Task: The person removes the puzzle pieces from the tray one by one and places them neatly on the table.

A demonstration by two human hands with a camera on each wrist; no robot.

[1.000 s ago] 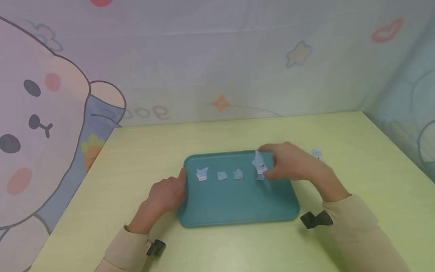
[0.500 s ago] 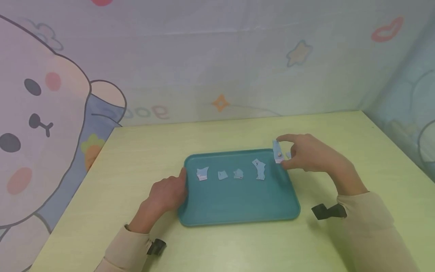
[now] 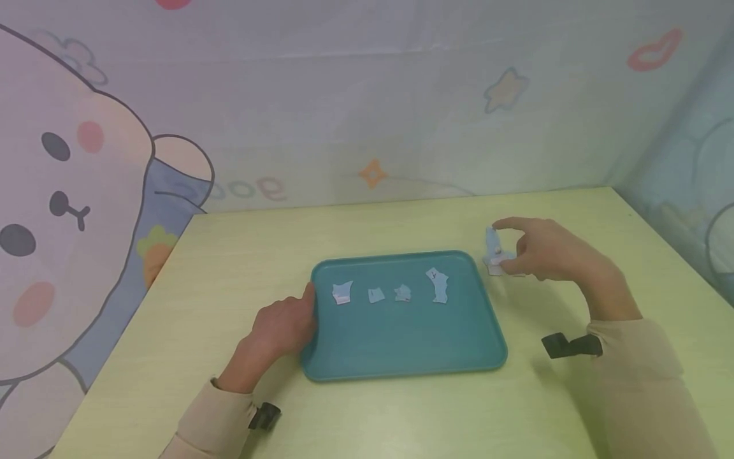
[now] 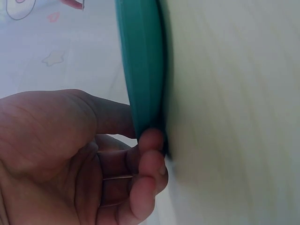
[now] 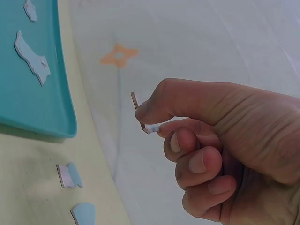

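Note:
My right hand (image 3: 553, 252) pinches a thin pale-blue puzzle piece (image 3: 492, 239) between thumb and index finger, just past the tray's right edge. In the right wrist view the puzzle piece shows nearly edge-on, and the other fingers are curled in. My left hand (image 3: 283, 325) grips the left rim of the teal tray (image 3: 401, 347). The left wrist view shows the fingertips curled against the rim's underside. Lying in a row on the tray are several flat pale-blue pieces, among them a left one (image 3: 341, 293) and a longer, jagged one (image 3: 439, 285).
Two more pieces lie on the pale yellow table (image 3: 401, 414) beside the tray: a pink-and-blue one (image 5: 69, 176) and a blue one (image 5: 83, 214). In the head view the right hand partly covers that spot. A printed cloth (image 3: 344, 95) hangs behind the table.
My right hand has carried the puzzle piece from above the tray's right part, to the right and away, past the tray's edge. The left hand has kept its grip on the rim.

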